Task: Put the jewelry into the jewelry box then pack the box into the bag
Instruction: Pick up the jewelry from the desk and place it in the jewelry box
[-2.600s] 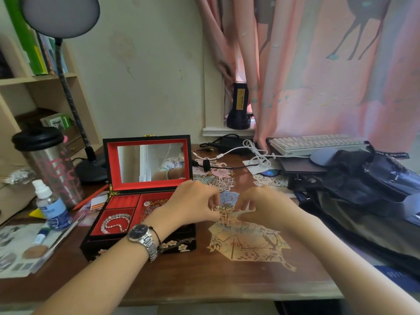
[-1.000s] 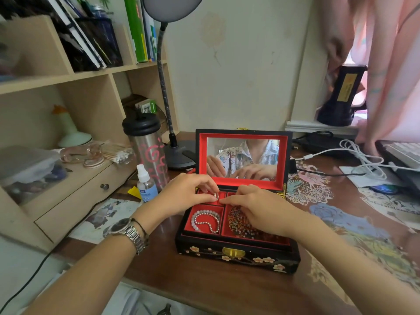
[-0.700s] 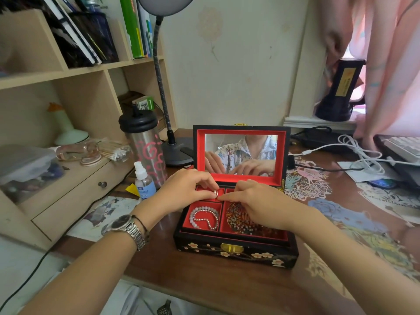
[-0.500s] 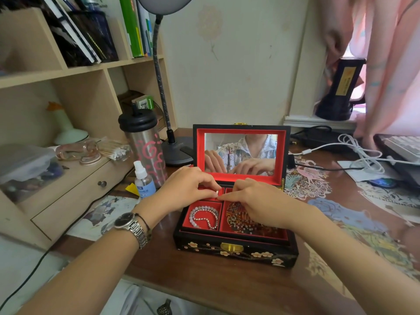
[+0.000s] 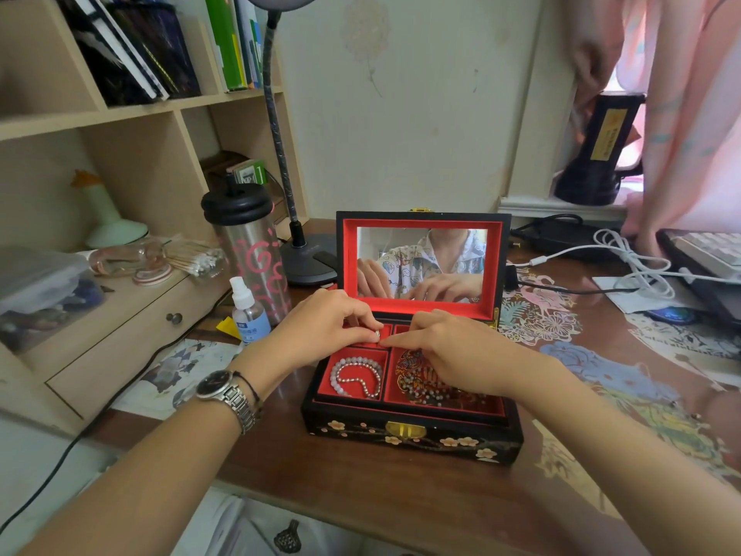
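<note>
Inside, jewelry box [image 5: 413, 439] glows red-lined

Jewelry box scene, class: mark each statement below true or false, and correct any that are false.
1. The jewelry box stands with its lid open. True.
2. The bead bracelet lies on the desk beside the box. False: it lies in the box's front left compartment.
3. The left hand pinches a small silver ring over the box's rear compartments. True.
4. The right hand rests on the keyboard. False: it reaches over the box, forefinger pointing toward the ring.
5. The wristwatch is on the right wrist. False: it is on the left wrist.
6. A spray bottle stands left of the box. True.
</note>
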Demonstrator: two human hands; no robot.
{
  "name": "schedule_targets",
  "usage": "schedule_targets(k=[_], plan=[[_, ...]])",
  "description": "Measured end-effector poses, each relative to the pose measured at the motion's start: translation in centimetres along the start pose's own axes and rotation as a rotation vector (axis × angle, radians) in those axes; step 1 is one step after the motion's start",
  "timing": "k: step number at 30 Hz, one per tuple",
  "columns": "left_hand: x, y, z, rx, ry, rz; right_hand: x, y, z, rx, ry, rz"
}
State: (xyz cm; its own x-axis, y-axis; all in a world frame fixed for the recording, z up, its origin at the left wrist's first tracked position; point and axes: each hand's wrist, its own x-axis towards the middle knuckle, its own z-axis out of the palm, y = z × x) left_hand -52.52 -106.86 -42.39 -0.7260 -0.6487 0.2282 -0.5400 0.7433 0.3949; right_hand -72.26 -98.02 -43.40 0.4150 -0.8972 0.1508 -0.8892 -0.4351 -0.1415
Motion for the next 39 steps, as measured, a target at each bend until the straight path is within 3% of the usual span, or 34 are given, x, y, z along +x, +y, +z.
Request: schedule_targets(k=[22,34,39], plan=[[0.0,-0.2,0.1,0.081,-0.067,0.034,0.0,-0.1,0.0,0.014,-0.024,0.022],[-1.3,0.7,0.8,0.088,0.128,-0.061,-0.1,-1.3,-0.7,-0.054,-0.112,0.078],[-1.3,0.2,0.5,0.090,0.044,-0.044,-0.3,-1.6,-0.7,-0.079,-0.125,0.108]])
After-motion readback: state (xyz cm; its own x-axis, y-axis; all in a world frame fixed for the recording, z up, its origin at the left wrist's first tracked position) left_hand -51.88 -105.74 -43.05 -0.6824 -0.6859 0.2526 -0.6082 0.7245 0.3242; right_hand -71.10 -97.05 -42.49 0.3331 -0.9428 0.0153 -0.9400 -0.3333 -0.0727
